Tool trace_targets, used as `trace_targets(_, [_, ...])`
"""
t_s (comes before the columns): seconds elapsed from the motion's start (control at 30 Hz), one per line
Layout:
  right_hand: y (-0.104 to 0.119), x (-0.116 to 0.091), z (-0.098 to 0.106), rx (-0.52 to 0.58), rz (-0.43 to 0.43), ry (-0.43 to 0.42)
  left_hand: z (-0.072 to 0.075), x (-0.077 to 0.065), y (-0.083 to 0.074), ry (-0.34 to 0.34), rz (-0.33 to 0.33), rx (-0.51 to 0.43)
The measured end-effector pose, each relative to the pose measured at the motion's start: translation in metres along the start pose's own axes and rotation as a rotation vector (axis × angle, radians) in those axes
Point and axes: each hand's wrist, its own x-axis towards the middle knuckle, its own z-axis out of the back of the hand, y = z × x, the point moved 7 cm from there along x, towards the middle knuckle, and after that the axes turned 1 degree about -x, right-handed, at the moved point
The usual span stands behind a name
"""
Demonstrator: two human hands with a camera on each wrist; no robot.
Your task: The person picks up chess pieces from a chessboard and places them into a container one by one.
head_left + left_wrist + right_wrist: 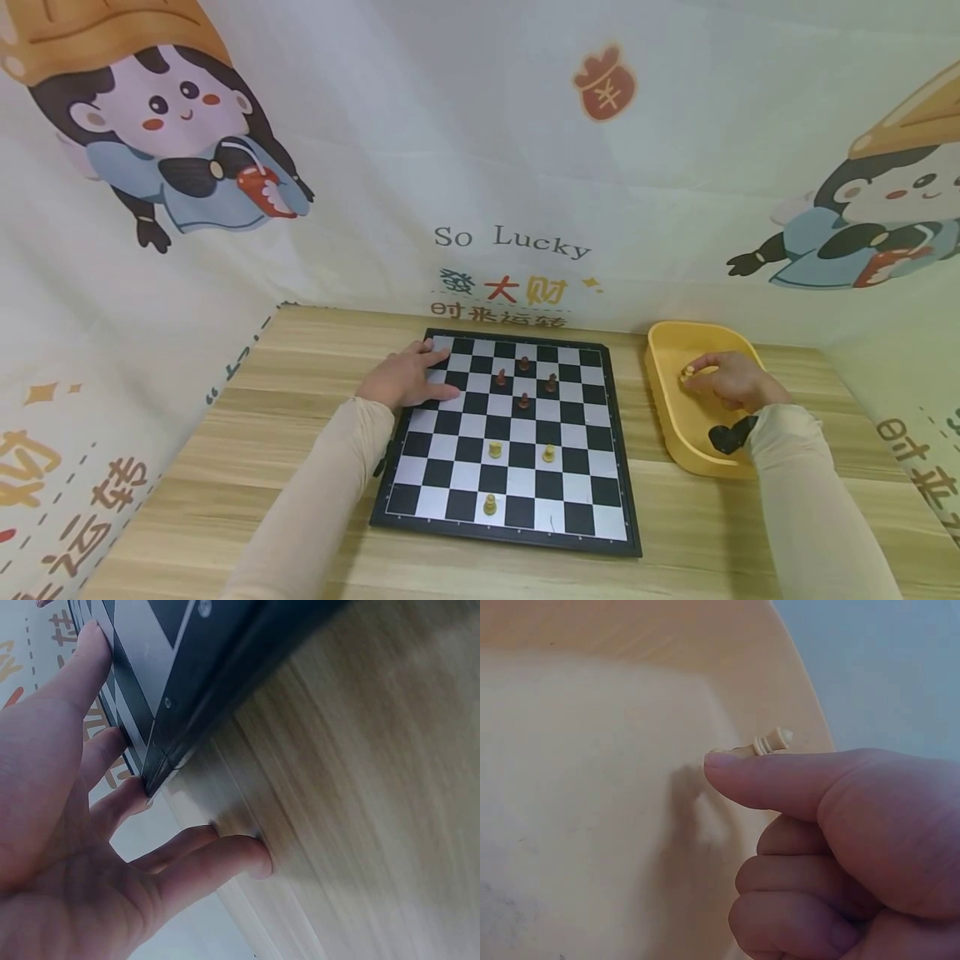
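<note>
My right hand (727, 379) is over the yellow bin (660, 408), pinching a pale yellow chess piece (772, 740) between thumb and fingers. The piece's pointed, ringed head sticks out beyond the thumb in the right wrist view; the remaining fingers are curled in. On the left, my left hand (401, 379) rests with spread fingers at the upper left edge of the chessboard (507, 479). In the left wrist view its thumb (94, 652) lies on the board, and two fingers reach down to the wooden table beside it.
Several dark red pieces, one being a pawn (524, 401), stand in the board's far half. Three yellow pieces stand nearer, including one on the near row (490, 503). A printed cloth (510, 167) hangs behind the wooden table (292, 450). A black object (731, 437) sits by my right wrist.
</note>
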Motion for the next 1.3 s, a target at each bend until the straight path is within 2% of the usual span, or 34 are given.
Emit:
trace_targets(0.33, [0.001, -0.004, 0.001, -0.020, -0.005, 0.035, 0.001, -0.001, -0.001, 0.002, -0.002, 0.005])
trace_targets(0.67, [0.008, -0.009, 0.005, -0.033, -0.002, 0.017, 0.000, -0.001, -0.002, 0.002, -0.006, -0.001])
trace_targets(1.0, [0.031, -0.022, 0.010, -0.072, 0.035, -0.011, 0.001, 0.000, -0.001, -0.002, -0.005, -0.002])
trace_targets(1.3, [0.068, -0.031, 0.010, -0.092, 0.126, -0.057, 0.000, 0.001, -0.001, -0.004, -0.014, 0.011])
